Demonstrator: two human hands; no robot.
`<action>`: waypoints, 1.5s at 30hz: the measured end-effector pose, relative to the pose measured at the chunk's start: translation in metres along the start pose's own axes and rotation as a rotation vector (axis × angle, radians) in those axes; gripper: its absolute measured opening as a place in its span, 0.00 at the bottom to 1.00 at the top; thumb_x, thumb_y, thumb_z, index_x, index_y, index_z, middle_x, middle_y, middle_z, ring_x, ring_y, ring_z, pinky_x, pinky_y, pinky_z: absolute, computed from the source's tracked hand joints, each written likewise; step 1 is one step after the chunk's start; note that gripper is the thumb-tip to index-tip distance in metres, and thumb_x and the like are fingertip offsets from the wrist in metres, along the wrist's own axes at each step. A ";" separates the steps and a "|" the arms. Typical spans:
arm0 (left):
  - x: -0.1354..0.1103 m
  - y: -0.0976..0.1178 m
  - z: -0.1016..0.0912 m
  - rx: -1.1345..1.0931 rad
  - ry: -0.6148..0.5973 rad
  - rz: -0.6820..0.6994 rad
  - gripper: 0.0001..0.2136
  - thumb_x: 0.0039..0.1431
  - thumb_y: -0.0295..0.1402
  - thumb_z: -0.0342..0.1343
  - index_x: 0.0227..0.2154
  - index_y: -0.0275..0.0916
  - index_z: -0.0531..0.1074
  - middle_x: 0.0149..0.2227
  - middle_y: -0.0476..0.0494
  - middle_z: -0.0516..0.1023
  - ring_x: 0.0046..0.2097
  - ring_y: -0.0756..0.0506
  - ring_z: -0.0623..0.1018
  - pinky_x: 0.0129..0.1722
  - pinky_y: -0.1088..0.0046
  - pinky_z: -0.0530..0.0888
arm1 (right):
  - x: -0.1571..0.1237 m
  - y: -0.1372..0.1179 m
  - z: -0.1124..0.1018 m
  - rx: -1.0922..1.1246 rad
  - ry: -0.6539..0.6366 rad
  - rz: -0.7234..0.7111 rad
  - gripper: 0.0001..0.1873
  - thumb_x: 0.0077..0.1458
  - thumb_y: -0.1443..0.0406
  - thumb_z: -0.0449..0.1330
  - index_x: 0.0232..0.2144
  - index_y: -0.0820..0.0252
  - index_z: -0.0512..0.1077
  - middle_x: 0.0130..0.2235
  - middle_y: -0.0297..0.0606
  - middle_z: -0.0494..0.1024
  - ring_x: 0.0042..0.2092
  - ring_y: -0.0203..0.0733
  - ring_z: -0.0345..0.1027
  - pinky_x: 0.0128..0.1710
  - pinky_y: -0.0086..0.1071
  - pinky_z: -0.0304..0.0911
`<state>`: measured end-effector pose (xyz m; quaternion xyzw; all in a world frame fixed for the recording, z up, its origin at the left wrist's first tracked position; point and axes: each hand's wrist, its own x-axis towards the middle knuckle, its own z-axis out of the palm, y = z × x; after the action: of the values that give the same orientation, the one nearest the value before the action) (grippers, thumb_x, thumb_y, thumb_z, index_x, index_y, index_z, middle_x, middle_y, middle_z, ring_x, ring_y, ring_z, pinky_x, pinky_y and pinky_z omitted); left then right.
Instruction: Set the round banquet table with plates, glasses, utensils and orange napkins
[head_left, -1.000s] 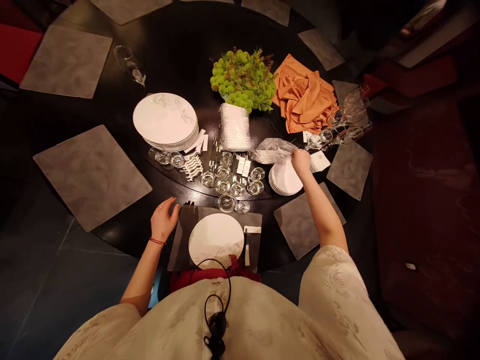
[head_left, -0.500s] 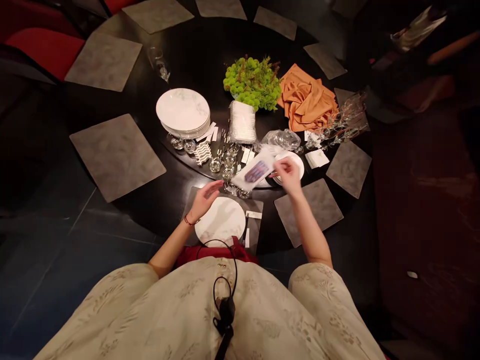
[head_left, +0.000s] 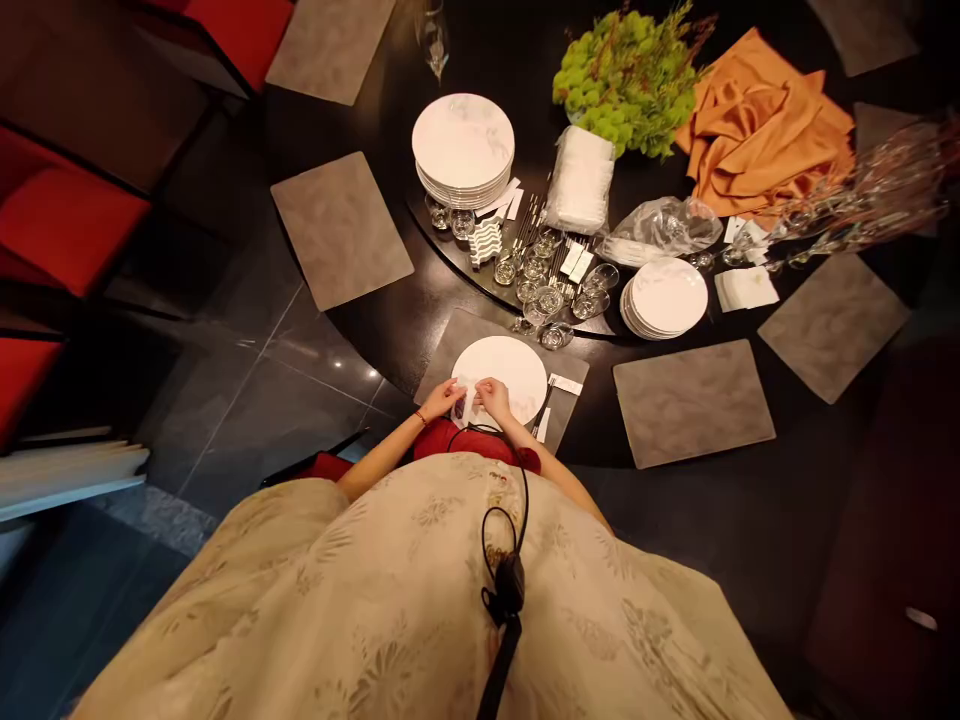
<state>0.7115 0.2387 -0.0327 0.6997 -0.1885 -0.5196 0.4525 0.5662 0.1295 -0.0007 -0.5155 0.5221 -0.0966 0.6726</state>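
Observation:
My left hand [head_left: 442, 398] is closed, its fingertips pinching the edge of a white printed sheet [head_left: 466, 408] with a dark picture on it. From the other side my right hand [head_left: 493, 397] pinches it too, close beside the left. Both hands are over the near left edge of a large white plate [head_left: 511, 372], which lies on a grey placemat [head_left: 450, 340]. To the right of that plate are black chopsticks [head_left: 543, 405], a white paper-wrapped strip [head_left: 565, 384] and another white strip [head_left: 544, 425].
Beyond stand stemmed glasses [head_left: 544, 300], large stacked plates [head_left: 463, 150], small stacked plates [head_left: 667, 298] and plastic-wrapped white napkins [head_left: 581, 180]. Green foliage [head_left: 622, 85] and orange cloths [head_left: 772, 120] lie farther back. Red chairs [head_left: 67, 220] are at left.
The printed sheet has come from above the small plates to the near plate. My right hand moved left and toward me; my left hand closed on the sheet. The view shifted left.

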 end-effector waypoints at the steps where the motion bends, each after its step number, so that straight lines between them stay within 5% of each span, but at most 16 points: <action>1: 0.000 -0.008 0.000 0.033 0.029 0.030 0.19 0.42 0.42 0.69 0.33 0.34 0.77 0.25 0.49 0.75 0.30 0.49 0.76 0.34 0.73 0.74 | 0.002 0.005 0.005 0.007 0.009 0.007 0.10 0.48 0.58 0.63 0.25 0.57 0.68 0.21 0.30 0.72 0.23 0.37 0.69 0.27 0.34 0.73; 6: 0.004 -0.036 -0.020 -0.117 -0.108 0.060 0.18 0.47 0.44 0.66 0.35 0.33 0.76 0.36 0.40 0.80 0.37 0.45 0.79 0.41 0.67 0.76 | 0.010 0.011 0.004 0.103 -0.061 -0.027 0.11 0.49 0.57 0.64 0.29 0.58 0.69 0.25 0.30 0.73 0.28 0.36 0.72 0.30 0.31 0.74; 11: 0.030 -0.052 -0.062 0.082 0.275 0.082 0.15 0.52 0.34 0.59 0.42 0.32 0.77 0.43 0.36 0.81 0.46 0.40 0.79 0.51 0.61 0.74 | 0.007 0.021 -0.012 0.126 0.080 -0.004 0.14 0.50 0.56 0.65 0.33 0.56 0.67 0.37 0.34 0.77 0.38 0.36 0.75 0.27 0.24 0.70; 13: 0.040 -0.054 -0.069 0.227 0.322 0.113 0.17 0.54 0.30 0.57 0.46 0.33 0.77 0.47 0.36 0.80 0.52 0.38 0.77 0.57 0.60 0.70 | 0.004 0.027 -0.023 0.154 0.128 0.027 0.13 0.51 0.57 0.64 0.34 0.57 0.68 0.38 0.35 0.77 0.36 0.34 0.74 0.28 0.23 0.68; 17: 0.046 -0.058 -0.053 0.448 0.304 0.140 0.20 0.55 0.27 0.54 0.52 0.31 0.76 0.51 0.33 0.78 0.55 0.37 0.75 0.60 0.60 0.67 | -0.005 0.039 -0.053 0.212 0.198 0.039 0.13 0.53 0.56 0.64 0.32 0.58 0.69 0.38 0.37 0.79 0.32 0.32 0.74 0.29 0.23 0.68; 21: 0.042 -0.067 -0.031 0.551 0.408 0.133 0.22 0.58 0.27 0.52 0.55 0.27 0.73 0.50 0.27 0.74 0.55 0.36 0.73 0.60 0.60 0.67 | -0.019 0.055 -0.081 0.280 0.319 0.085 0.13 0.53 0.57 0.64 0.32 0.59 0.69 0.34 0.36 0.79 0.29 0.31 0.73 0.27 0.22 0.67; 26: 0.035 -0.071 -0.025 0.619 0.480 0.067 0.20 0.58 0.26 0.51 0.53 0.29 0.74 0.48 0.28 0.72 0.54 0.36 0.73 0.58 0.60 0.67 | -0.035 0.077 -0.102 0.372 0.449 0.121 0.11 0.53 0.58 0.64 0.32 0.59 0.69 0.31 0.35 0.79 0.27 0.32 0.73 0.27 0.23 0.69; 30: 0.027 -0.056 -0.024 0.673 0.538 -0.001 0.21 0.57 0.29 0.54 0.54 0.34 0.72 0.53 0.29 0.70 0.57 0.33 0.69 0.58 0.52 0.66 | -0.040 0.085 -0.116 0.416 0.540 0.161 0.10 0.51 0.59 0.64 0.31 0.59 0.69 0.29 0.35 0.79 0.26 0.33 0.73 0.24 0.23 0.68; 33: 0.032 -0.031 -0.017 0.700 0.591 0.109 0.24 0.57 0.29 0.55 0.58 0.36 0.67 0.61 0.28 0.64 0.63 0.32 0.62 0.61 0.49 0.61 | -0.039 0.084 -0.129 0.409 0.569 0.127 0.11 0.49 0.58 0.64 0.30 0.59 0.70 0.29 0.36 0.80 0.26 0.34 0.73 0.24 0.24 0.68; 36: 0.065 0.006 -0.003 0.671 0.532 0.327 0.24 0.57 0.27 0.54 0.58 0.36 0.66 0.68 0.30 0.53 0.69 0.33 0.54 0.67 0.51 0.53 | -0.031 0.077 -0.145 0.382 0.568 0.071 0.11 0.51 0.57 0.61 0.29 0.60 0.71 0.27 0.36 0.79 0.26 0.35 0.74 0.28 0.27 0.70; 39: 0.128 0.050 0.017 0.532 0.456 0.386 0.26 0.55 0.25 0.55 0.58 0.34 0.65 0.70 0.29 0.48 0.71 0.34 0.47 0.69 0.52 0.49 | -0.017 0.063 -0.161 0.353 0.569 0.026 0.13 0.52 0.55 0.59 0.30 0.59 0.72 0.24 0.35 0.78 0.26 0.38 0.74 0.33 0.32 0.72; 42: 0.199 0.087 0.042 0.201 0.411 0.088 0.24 0.59 0.27 0.53 0.59 0.32 0.61 0.64 0.24 0.60 0.68 0.36 0.59 0.65 0.54 0.61 | 0.001 0.044 -0.180 0.309 0.570 -0.007 0.14 0.52 0.53 0.58 0.31 0.58 0.72 0.23 0.35 0.77 0.27 0.40 0.74 0.36 0.35 0.73; 45: 0.250 0.107 0.069 -0.014 0.314 -0.169 0.17 0.66 0.32 0.45 0.55 0.32 0.62 0.48 0.28 0.74 0.51 0.41 0.79 0.50 0.60 0.76 | 0.022 0.017 -0.208 0.245 0.580 -0.066 0.16 0.53 0.51 0.57 0.31 0.58 0.72 0.24 0.36 0.77 0.28 0.41 0.74 0.37 0.37 0.72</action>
<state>0.7687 -0.0304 -0.0869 0.7825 -0.0526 -0.4414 0.4360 0.4021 -0.0014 -0.0117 -0.3985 0.6595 -0.3233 0.5494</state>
